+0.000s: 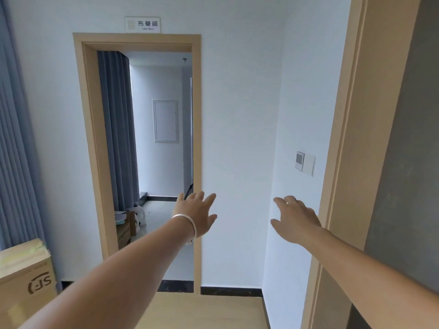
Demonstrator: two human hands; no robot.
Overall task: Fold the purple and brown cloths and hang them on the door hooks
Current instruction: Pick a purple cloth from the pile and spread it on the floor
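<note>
Both hands, L & R, fingers spread wide, empty, facing doorway.

Neither the purple nor the brown cloth appears in the head view, and no door hooks can be made out. Left hand and right hand reach forward, fingers spread, holding nothing.
</note>
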